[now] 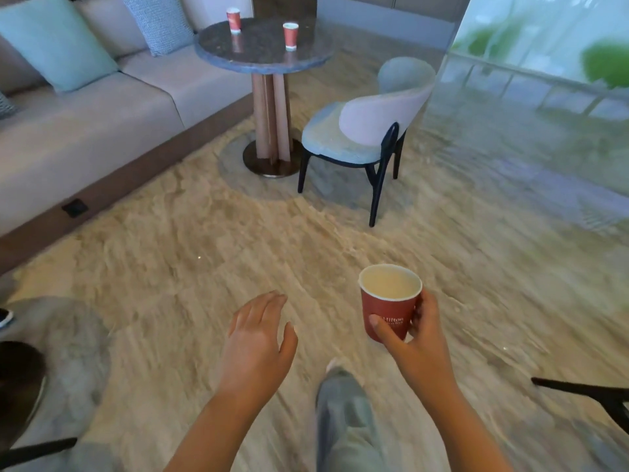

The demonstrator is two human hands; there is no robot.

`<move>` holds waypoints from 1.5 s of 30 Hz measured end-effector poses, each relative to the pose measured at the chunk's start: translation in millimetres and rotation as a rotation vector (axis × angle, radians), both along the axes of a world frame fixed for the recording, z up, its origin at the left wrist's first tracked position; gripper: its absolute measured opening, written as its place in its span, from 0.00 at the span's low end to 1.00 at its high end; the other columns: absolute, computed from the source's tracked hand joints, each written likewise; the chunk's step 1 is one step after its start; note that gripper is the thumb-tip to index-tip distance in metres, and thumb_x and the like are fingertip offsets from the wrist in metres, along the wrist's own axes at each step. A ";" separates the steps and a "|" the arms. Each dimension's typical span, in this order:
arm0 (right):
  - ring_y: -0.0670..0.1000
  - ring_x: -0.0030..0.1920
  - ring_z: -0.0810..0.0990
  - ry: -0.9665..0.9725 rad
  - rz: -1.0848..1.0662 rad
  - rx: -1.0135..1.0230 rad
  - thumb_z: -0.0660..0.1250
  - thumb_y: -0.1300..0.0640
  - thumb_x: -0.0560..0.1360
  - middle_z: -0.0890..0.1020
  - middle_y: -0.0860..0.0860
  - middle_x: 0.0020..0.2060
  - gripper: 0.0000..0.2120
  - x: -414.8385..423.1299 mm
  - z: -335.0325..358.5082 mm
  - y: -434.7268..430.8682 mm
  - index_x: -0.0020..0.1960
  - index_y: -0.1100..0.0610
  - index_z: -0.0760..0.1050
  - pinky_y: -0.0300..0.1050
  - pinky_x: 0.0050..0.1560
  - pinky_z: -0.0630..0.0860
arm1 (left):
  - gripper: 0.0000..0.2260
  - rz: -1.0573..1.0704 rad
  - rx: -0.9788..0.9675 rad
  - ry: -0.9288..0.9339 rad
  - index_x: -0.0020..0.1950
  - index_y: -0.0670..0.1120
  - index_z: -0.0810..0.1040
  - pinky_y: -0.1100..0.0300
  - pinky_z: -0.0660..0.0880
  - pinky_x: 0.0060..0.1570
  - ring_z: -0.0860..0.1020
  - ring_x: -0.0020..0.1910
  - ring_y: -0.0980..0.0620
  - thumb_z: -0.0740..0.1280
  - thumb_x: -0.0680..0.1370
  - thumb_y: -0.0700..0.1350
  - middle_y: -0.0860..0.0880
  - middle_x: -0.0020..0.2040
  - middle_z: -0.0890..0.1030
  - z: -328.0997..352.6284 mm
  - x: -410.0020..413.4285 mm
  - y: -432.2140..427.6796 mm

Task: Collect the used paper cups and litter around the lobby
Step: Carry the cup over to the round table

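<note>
three red paper cups, two hands, one round table, one sofa, one whole chair, three cushions.

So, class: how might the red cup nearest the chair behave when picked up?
The paper cup looks thin-walled, so it probably crushes under a hard squeeze. Tall and narrow-based on the smooth table, it may tip if nudged.

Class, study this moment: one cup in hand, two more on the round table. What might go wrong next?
1. The right hand grips the held cup open-topped; any dregs could spill on the way.
2. The chair stands close to the round table; reaching for the near cup or far cup might tip one.
</note>
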State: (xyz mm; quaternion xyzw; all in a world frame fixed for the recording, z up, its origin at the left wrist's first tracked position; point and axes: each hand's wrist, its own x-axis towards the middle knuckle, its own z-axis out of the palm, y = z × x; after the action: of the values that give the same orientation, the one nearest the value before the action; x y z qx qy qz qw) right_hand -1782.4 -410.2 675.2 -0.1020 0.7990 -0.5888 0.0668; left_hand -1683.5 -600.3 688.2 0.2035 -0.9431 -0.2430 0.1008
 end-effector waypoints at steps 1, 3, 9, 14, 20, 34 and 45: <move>0.42 0.55 0.74 0.012 -0.004 -0.002 0.74 0.54 0.66 0.73 0.41 0.55 0.33 -25.3 -0.6 -5.5 0.65 0.46 0.61 0.31 0.44 0.72 | 0.18 -0.003 -0.009 0.011 0.63 0.39 0.74 0.55 0.61 0.63 0.73 0.63 0.43 0.68 0.74 0.39 0.42 0.62 0.77 0.4 -25.6 -6.0; 0.39 0.55 0.73 0.033 0.004 -0.011 0.74 0.53 0.66 0.71 0.36 0.54 0.33 -76.6 3.0 -17.9 0.64 0.43 0.59 0.29 0.43 0.73 | 0.18 -0.003 -0.026 0.014 0.64 0.40 0.74 0.52 0.63 0.64 0.72 0.64 0.43 0.67 0.74 0.40 0.42 0.63 0.76 4.1 -78.3 -16.4; 0.36 0.54 0.72 0.103 0.021 -0.029 0.73 0.50 0.66 0.69 0.32 0.53 0.32 -221.7 32.2 -51.0 0.60 0.35 0.58 0.28 0.40 0.73 | 0.19 -0.028 -0.034 0.086 0.68 0.44 0.70 0.63 0.54 0.64 0.67 0.68 0.49 0.64 0.77 0.44 0.47 0.67 0.72 37.3 -224.9 -46.4; 0.39 0.53 0.73 0.079 0.053 -0.024 0.73 0.51 0.67 0.70 0.34 0.53 0.31 -308.5 38.1 -94.8 0.61 0.37 0.58 0.31 0.42 0.71 | 0.19 0.024 0.025 0.095 0.68 0.45 0.70 0.65 0.53 0.64 0.67 0.68 0.51 0.64 0.77 0.43 0.49 0.67 0.72 45.0 -301.4 -84.8; 0.34 0.52 0.73 0.066 0.139 -0.016 0.73 0.55 0.67 0.70 0.33 0.52 0.29 -393.6 27.7 -178.9 0.58 0.36 0.59 0.24 0.40 0.72 | 0.19 0.121 0.070 0.073 0.68 0.44 0.71 0.64 0.55 0.63 0.68 0.67 0.49 0.65 0.76 0.42 0.48 0.67 0.72 30.5 -374.2 -158.5; 0.32 0.57 0.70 0.114 0.409 -0.010 0.71 0.47 0.65 0.69 0.26 0.55 0.31 -580.7 41.4 -488.2 0.60 0.32 0.58 0.24 0.49 0.69 | 0.20 0.250 0.169 0.108 0.68 0.47 0.70 0.60 0.61 0.65 0.68 0.67 0.52 0.65 0.76 0.44 0.50 0.67 0.72 22.9 -560.5 -436.0; 0.28 0.53 0.71 0.059 0.356 -0.014 0.74 0.59 0.67 0.71 0.33 0.52 0.28 -709.6 18.0 -587.2 0.56 0.38 0.63 0.21 0.46 0.68 | 0.14 0.256 0.610 0.203 0.58 0.60 0.73 0.86 0.60 0.46 0.69 0.56 0.74 0.67 0.74 0.47 0.69 0.55 0.73 8.2 -695.0 -540.4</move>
State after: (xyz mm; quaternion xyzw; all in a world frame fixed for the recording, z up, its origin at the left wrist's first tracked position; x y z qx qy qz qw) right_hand -2492.0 -997.4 693.2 -0.2593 0.7658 -0.5701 0.1459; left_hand -2378.5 -1140.7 696.4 0.3155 -0.7791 -0.5180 0.1584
